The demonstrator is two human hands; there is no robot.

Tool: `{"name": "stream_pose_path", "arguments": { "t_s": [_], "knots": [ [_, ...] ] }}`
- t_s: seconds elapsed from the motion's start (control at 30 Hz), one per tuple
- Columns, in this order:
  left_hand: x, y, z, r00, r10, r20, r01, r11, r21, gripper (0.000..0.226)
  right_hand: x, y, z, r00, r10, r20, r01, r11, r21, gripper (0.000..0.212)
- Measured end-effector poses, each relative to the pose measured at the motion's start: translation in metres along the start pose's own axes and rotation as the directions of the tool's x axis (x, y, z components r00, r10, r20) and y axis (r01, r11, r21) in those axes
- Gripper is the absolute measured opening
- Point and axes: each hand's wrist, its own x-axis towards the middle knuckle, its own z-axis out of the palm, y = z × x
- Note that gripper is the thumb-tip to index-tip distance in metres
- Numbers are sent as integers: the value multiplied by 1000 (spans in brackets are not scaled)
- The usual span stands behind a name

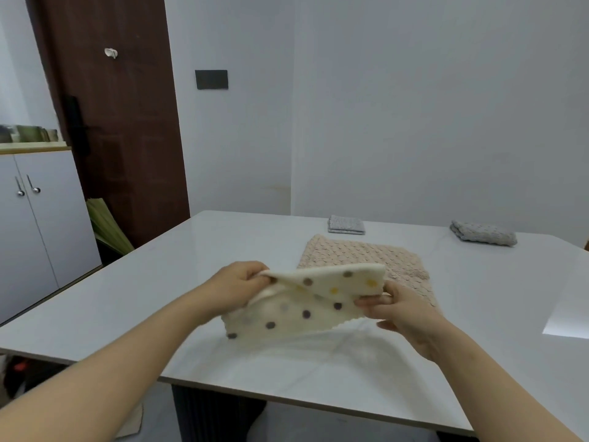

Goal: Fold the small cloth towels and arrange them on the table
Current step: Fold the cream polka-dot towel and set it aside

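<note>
A cream towel with coloured dots hangs just above the white table, partly folded over itself. My left hand pinches its upper left corner. My right hand pinches its right edge. Behind it a beige textured towel lies spread flat on the table. A folded grey towel sits at the far middle. Another folded grey towel lies at the far right.
The table's front edge runs close below my arms. A white cabinet stands to the left beside a dark brown door. White walls close off the back and right.
</note>
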Motion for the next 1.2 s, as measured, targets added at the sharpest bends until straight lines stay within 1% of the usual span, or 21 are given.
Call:
{"name": "stream_pose_path", "arguments": {
  "t_s": [0.03, 0.1, 0.13, 0.2, 0.27, 0.3, 0.37, 0.4, 0.43, 0.5, 0.6, 0.67, 0.77, 0.8, 0.83, 0.9, 0.97, 1.0, 1.07, 1.13, 1.2],
  "knots": [
    [1, 4, -6, 1000, -23, 21, 24, 999, -48, 18, 0, 0, 0, 999, -23, -46, 20, 998, -61, 24],
    [2, 10, -16, 994, -68, 83, 82, 980, -183, 15, 1, -1, 0, 991, -63, -115, 51, 994, -100, 23],
    [4, 11, -21, 990, -92, 112, 118, 958, -263, 14, 2, -2, 0, 991, -68, -119, 59, 995, -77, 23],
    [8, 8, -25, 974, -162, 161, 213, 898, -385, 11, 2, -6, -1, 996, -21, -84, 26, 998, 50, 11],
    [10, -5, -22, 945, -250, 212, 315, 871, -377, 10, 2, -6, -1, 995, 93, -28, -86, 979, 186, 7],
    [10, -13, -16, 921, -303, 247, 375, 860, -345, 11, 2, -2, 0, 988, 152, -13, -147, 971, 191, 9],
    [5, -30, -2, 863, -405, 302, 485, 830, -275, 17, 4, 10, 3, 971, 234, -46, -231, 971, 67, 11],
    [2, -38, 5, 848, -438, 299, 514, 818, -260, 21, 5, 17, 5, 966, 246, -83, -248, 969, -13, 12],
    [0, -43, 8, 850, -448, 276, 515, 815, -263, 24, 6, 22, 6, 963, 244, -117, -253, 965, -72, 13],
    [1, -48, 12, 881, -430, 198, 470, 843, -260, 22, 10, 27, 6, 962, 217, -166, -242, 958, -151, 20],
    [6, -50, 13, 935, -349, 55, 353, 933, -70, 6, 16, 28, 10, 977, 122, -176, -177, 922, -344, 27],
    [9, -52, 15, 963, -266, -40, 267, 963, 23, 6, 19, 30, 13, 981, 68, -182, -141, 894, -425, 31],
    [10, -55, 16, 957, -152, -246, 192, 970, 147, 12, 21, 33, 15, 976, 25, -216, -124, 879, -461, 33],
    [9, -55, 16, 949, -133, -284, 183, 970, 157, 13, 22, 34, 16, 972, 10, -233, -123, 872, -475, 34],
    [8, -56, 16, 950, -128, -284, 179, 970, 162, 14, 22, 35, 17, 969, -4, -249, -122, 864, -489, 33],
    [4, -56, 17, 970, -155, -189, 192, 962, 193, 15, 22, 36, 21, 960, -14, -279, -143, 834, -532, 24],
    [3, -60, 20, 976, -188, -106, 208, 950, 233, 12, 22, 36, 25, 949, -20, -315, -184, 774, -606, 15],
    [2, -63, 21, 976, -192, -103, 212, 950, 230, 8, 21, 36, 26, 944, -37, -327, -192, 747, -637, 13],
    [0, -69, 23, 969, -178, -170, 211, 956, 201, 4, 21, 38, 28, 938, -71, -339, -188, 718, -670, 11],
    [-4, -71, 27, 943, -126, -309, 197, 958, 210, 7, 21, 40, 29, 934, -78, -350, -192, 716, -671, 14],
    [-9, -67, 32, 908, -60, -415, 162, 963, 214, 7, 19, 40, 30, 924, -91, -372, -195, 724, -661, 6]
  ]
}}
